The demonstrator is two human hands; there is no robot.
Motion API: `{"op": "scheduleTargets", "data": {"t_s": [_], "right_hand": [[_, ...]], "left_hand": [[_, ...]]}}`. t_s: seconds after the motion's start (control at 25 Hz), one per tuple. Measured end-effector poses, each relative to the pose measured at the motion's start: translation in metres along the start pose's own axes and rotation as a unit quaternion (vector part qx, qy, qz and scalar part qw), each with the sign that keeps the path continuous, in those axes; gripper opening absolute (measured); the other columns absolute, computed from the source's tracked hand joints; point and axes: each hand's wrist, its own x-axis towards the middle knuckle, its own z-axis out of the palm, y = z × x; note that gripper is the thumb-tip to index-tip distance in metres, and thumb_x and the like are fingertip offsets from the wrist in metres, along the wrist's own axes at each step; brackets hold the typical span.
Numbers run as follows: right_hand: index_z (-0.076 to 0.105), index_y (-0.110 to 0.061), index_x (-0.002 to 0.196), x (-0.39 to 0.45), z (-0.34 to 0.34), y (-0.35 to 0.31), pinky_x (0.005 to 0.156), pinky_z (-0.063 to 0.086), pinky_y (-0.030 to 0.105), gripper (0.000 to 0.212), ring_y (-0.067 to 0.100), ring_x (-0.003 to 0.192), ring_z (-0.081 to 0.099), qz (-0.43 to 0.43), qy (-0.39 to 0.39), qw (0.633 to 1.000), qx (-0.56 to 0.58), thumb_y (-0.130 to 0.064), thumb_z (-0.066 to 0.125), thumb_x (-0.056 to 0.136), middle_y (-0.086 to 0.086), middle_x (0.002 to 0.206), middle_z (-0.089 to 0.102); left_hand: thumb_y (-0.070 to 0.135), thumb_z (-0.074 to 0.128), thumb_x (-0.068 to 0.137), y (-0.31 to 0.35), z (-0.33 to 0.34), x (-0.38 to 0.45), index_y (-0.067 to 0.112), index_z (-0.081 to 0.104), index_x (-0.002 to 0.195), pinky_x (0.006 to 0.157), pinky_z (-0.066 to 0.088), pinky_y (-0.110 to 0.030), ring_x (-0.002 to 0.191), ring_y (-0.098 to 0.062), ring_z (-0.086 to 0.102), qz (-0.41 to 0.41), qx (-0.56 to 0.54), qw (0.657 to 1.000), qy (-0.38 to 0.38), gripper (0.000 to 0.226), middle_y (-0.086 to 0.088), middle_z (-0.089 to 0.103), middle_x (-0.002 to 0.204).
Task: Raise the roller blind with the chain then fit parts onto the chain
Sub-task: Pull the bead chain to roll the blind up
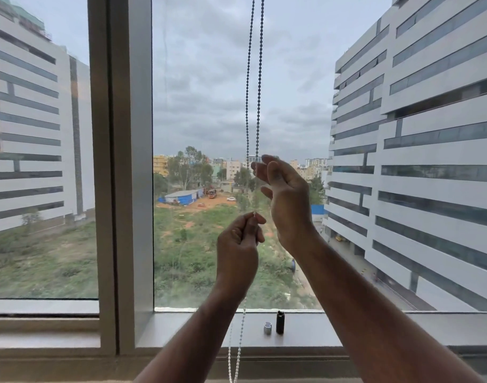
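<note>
A beaded chain (254, 78) hangs as two strands in front of the window pane, from the top edge down to my hands. My right hand (285, 194) is raised at the right strand, fingers curled loosely around it near the fingertips. Lower down, my left hand (238, 250) pinches the chain between thumb and fingers. Below that hand the chain's loop (238, 352) dangles past the sill. A small silver part (267, 328) and a black cylindrical part (280, 322) stand on the window sill (375, 327). The blind itself is out of view.
A thick grey window frame post (126, 161) stands to the left of the chain. Outside the glass are office buildings on both sides and green ground below.
</note>
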Motion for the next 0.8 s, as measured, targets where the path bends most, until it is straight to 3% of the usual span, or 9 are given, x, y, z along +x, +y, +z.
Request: {"op": "scheduleTargets", "data": {"t_s": [0.2,0.28,0.4,0.52,0.64,0.8], "right_hand": [[0.064,-0.012,0.127,0.036,0.028,-0.043,0.089,0.053,0.037,0.027,0.021,0.103,0.074,0.04,-0.015,0.995,0.085,-0.02,0.048,0.107,0.003,0.098,0.077],[0.069,-0.01,0.117,0.039,0.029,-0.043,0.07,0.056,0.031,0.023,0.019,0.079,0.073,0.035,-0.002,0.996,0.084,-0.016,0.049,0.106,0.004,0.082,0.073],[0.072,-0.008,0.094,0.033,0.023,-0.027,0.049,0.042,0.026,0.023,0.011,0.049,0.05,0.008,0.011,0.998,0.059,-0.005,0.051,0.103,0.001,0.059,0.056],[0.07,-0.009,0.088,0.02,0.014,-0.012,0.046,0.036,0.024,0.027,0.008,0.045,0.041,-0.012,0.022,0.999,0.025,0.0,0.049,0.102,-0.007,0.052,0.05],[0.07,-0.01,0.088,0.003,0.007,-0.001,0.048,0.036,0.023,0.028,0.007,0.048,0.04,-0.021,0.027,0.999,0.002,0.001,0.048,0.103,-0.007,0.054,0.05],[0.07,-0.007,0.087,-0.028,0.001,0.019,0.05,0.037,0.024,0.025,0.009,0.051,0.041,-0.013,0.026,0.999,-0.032,-0.006,0.05,0.104,-0.001,0.057,0.049]], "left_hand": [[0.005,0.051,0.105,-0.021,-0.005,-0.028,0.011,0.072,0.089,0.056,0.036,-0.024,0.056,-0.011,0.043,-0.023,0.012,1.0,-0.018,0.027,-0.001,0.054,0.063],[0.005,0.051,0.105,-0.031,-0.009,-0.038,0.015,0.073,0.088,0.059,0.037,-0.03,0.06,-0.014,0.045,-0.034,0.011,0.999,-0.027,0.029,0.0,0.054,0.063],[0.006,0.052,0.105,-0.044,-0.014,-0.047,0.017,0.075,0.088,0.055,0.036,-0.024,0.055,-0.01,0.044,-0.059,0.006,0.997,-0.046,0.03,0.001,0.056,0.062],[0.004,0.051,0.105,-0.052,-0.019,-0.051,0.017,0.078,0.095,0.059,0.047,-0.028,0.058,-0.015,0.057,-0.102,-0.009,0.993,-0.061,0.031,-0.006,0.067,0.069],[0.009,0.047,0.107,-0.049,-0.021,-0.046,0.014,0.074,0.116,0.083,0.058,-0.034,0.084,-0.02,0.075,-0.14,-0.039,0.989,-0.042,0.028,-0.009,0.08,0.093],[0.014,0.044,0.109,-0.021,-0.013,-0.004,0.01,0.071,0.122,0.095,0.057,-0.039,0.093,-0.013,0.075,-0.091,-0.058,0.994,0.009,0.03,-0.007,0.079,0.102]]}}
